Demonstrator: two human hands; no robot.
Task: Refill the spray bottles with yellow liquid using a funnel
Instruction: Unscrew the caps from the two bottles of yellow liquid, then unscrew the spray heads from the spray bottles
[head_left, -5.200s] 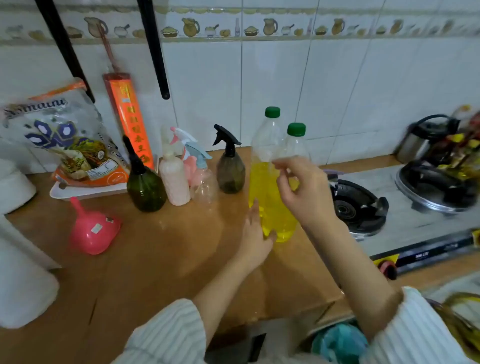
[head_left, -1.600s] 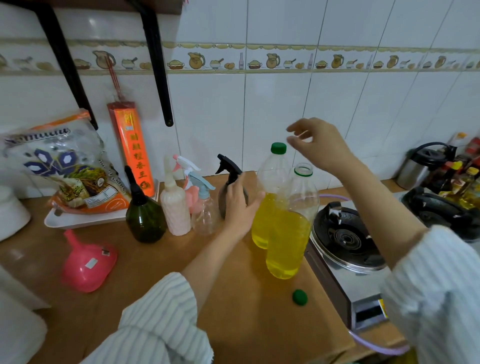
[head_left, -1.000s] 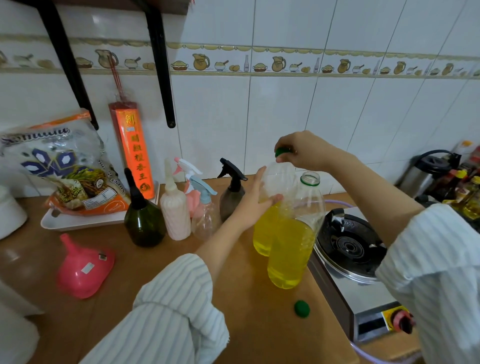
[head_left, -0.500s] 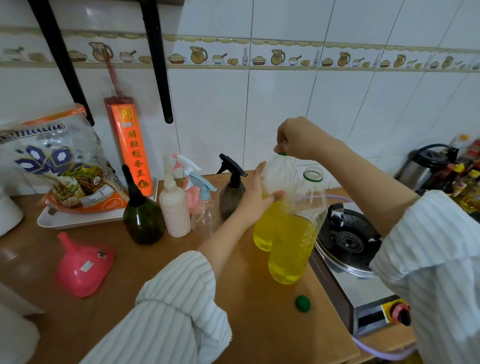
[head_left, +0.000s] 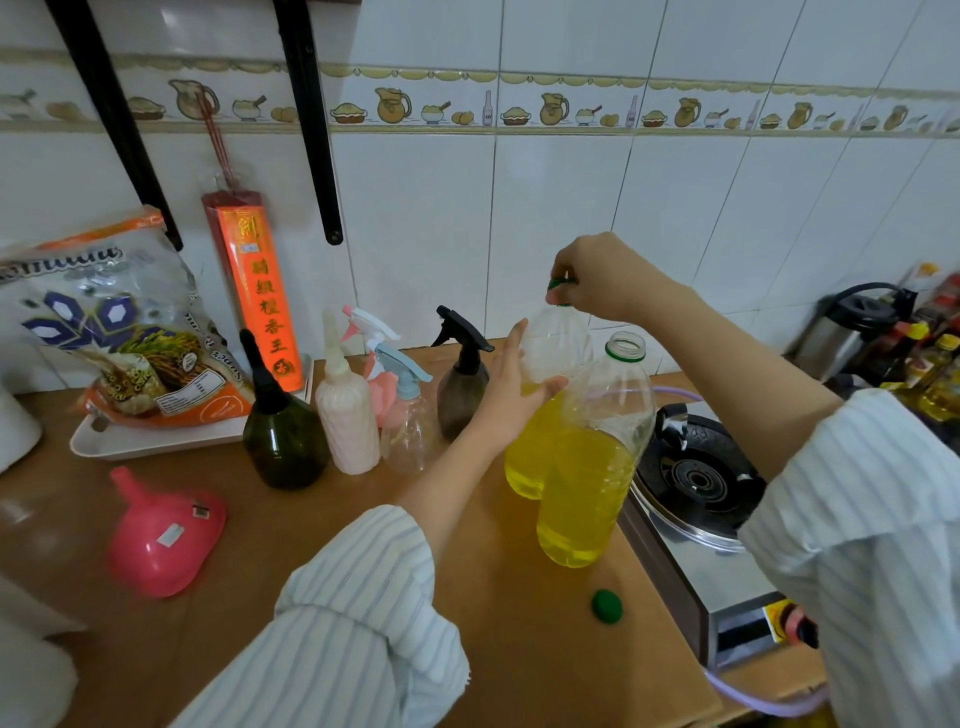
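Observation:
Two clear bottles of yellow liquid stand on the wooden counter (head_left: 311, 540). The nearer bottle (head_left: 592, 467) is uncapped; its green cap (head_left: 607, 606) lies on the counter in front. My left hand (head_left: 511, 389) steadies the side of the farther bottle (head_left: 530, 447). My right hand (head_left: 597, 278) pinches that bottle's green cap (head_left: 560, 283) at or just above the neck. Left of them stand several spray bottles: dark green (head_left: 283, 436), white-pink (head_left: 345, 415), clear with a blue trigger (head_left: 408, 415), and smoky brown with a black trigger (head_left: 462, 384). A pink funnel (head_left: 161, 535) lies on its side at the left.
A gas stove (head_left: 696, 483) borders the bottles on the right, with a kettle (head_left: 852, 327) and condiment bottles (head_left: 930, 364) behind it. A rice bag (head_left: 104, 332) on a white tray (head_left: 156, 441) and an orange incense pack (head_left: 260, 291) lean on the tiled wall. Black shelf brackets (head_left: 311, 130) hang above.
The nearer bottle was uncapped and its cap laid on the counter. My left hand moved from the brown sprayer to the farther bottle; my right hand took that bottle's cap and keeps turning it.

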